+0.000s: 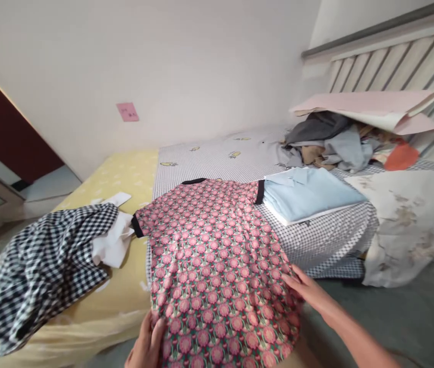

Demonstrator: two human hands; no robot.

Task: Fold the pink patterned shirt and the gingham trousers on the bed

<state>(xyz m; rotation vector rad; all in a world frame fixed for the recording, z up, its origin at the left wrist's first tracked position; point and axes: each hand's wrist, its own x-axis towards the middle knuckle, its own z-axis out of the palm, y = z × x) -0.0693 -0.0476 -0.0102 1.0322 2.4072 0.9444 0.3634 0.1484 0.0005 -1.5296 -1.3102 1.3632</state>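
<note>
A short-sleeved shirt [213, 255] with a pink flower pattern and black neck and cuff trim lies spread across the front of the bed. Its lower part hangs towards me over the bed's edge. My left hand [146, 341] is closed on the shirt's left side edge, low down, with the thumb on top of the cloth. At the right side edge, somewhat higher, my right hand [309, 290] grips the fabric between thumb and fingers. Some of the right fingertips are hard to make out.
Folded light blue clothes [312, 194] lie right of the shirt. A black-and-white checked garment [56, 260] and white cloth [113, 243] lie left on the yellow sheet [125, 171]. Behind sits a clothes pile [328, 138] under pink card [370, 105]. A floral cloth [408, 220] drapes right.
</note>
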